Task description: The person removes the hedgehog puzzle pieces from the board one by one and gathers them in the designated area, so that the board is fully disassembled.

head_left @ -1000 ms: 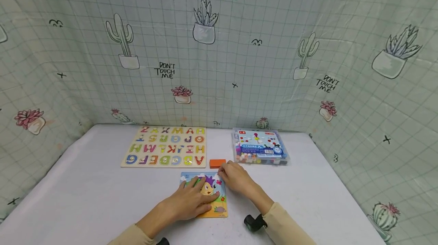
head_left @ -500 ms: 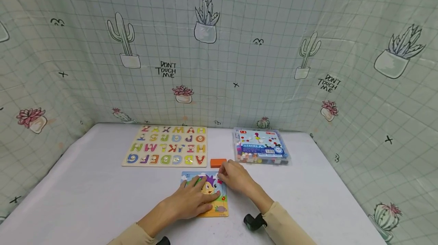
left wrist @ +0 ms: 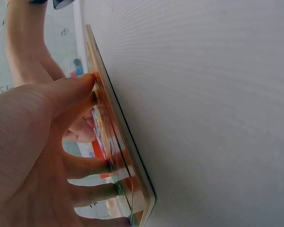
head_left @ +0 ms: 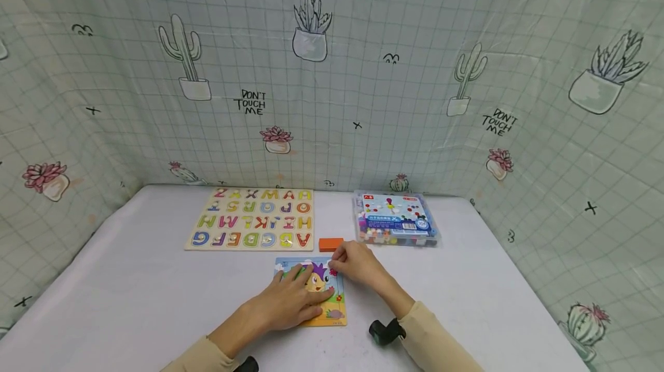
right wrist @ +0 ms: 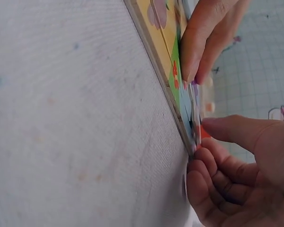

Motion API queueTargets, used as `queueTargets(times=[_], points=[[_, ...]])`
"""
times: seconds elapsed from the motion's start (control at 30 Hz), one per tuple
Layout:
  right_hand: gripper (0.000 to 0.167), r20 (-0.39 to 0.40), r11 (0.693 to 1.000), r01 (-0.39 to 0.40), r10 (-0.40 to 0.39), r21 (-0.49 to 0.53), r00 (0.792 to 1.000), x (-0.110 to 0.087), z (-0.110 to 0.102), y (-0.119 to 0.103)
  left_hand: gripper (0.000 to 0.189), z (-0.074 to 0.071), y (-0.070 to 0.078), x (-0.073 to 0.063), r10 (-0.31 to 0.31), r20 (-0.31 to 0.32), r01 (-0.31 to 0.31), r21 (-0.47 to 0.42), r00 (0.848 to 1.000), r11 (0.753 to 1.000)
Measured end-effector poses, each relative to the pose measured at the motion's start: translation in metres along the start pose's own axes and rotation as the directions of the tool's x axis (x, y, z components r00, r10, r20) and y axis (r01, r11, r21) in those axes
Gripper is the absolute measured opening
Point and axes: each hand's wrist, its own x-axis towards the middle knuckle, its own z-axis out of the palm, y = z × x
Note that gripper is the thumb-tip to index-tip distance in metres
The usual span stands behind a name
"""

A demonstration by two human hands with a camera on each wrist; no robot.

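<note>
A wooden picture puzzle [head_left: 332,320] with a purple-haired cartoon character lies flat on the white table in the head view. My left hand [head_left: 287,301] rests on it with fingers spread, covering its left and lower middle. The left wrist view shows those fingertips [left wrist: 110,165] pressing the puzzle's face, the thumb near its edge. At the top right corner, my right hand [head_left: 358,263] pinches a puzzle piece [right wrist: 195,116] between thumb and curled fingers. In the right wrist view that piece sits slightly raised at the board's edge, partly hidden by the fingers.
Just beyond the puzzle sits an orange block [head_left: 331,244], close to my right fingertips. A wooden alphabet board [head_left: 244,248] lies at the back left. At the back right is a clear plastic box [head_left: 396,219] of colourful parts. A patterned curtain [head_left: 332,89] encloses the table.
Both hands keep nearly the same places on the puzzle. The whole scene sits slightly higher in the head view than before.
</note>
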Motion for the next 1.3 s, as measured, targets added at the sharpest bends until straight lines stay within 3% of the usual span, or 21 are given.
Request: queueTargets(times=[0.43,0.8,1.3], points=[[0.012,-0.01,0.99,-0.043,0.045,0.131,0.999,0.0073,-0.0001,0.0032,0.041,0.0002,-0.0002,-0.0002,-0.01,0.005,0.01,-0.002,1.0,1.0],[0.01,0.058,0.966,-0.058,0.045,0.251,0.997,0.0066,-0.0007,0.005,0.041,0.0031,-0.0014,0.001,-0.007,-0.005,0.007,0.003,1.0,1.0],[0.012,0.091,0.96,-0.06,0.036,0.274,0.995,0.005,-0.0026,0.0079,0.041,0.0022,-0.0006,0.0008,-0.012,0.0,0.012,0.01,1.0,1.0]])
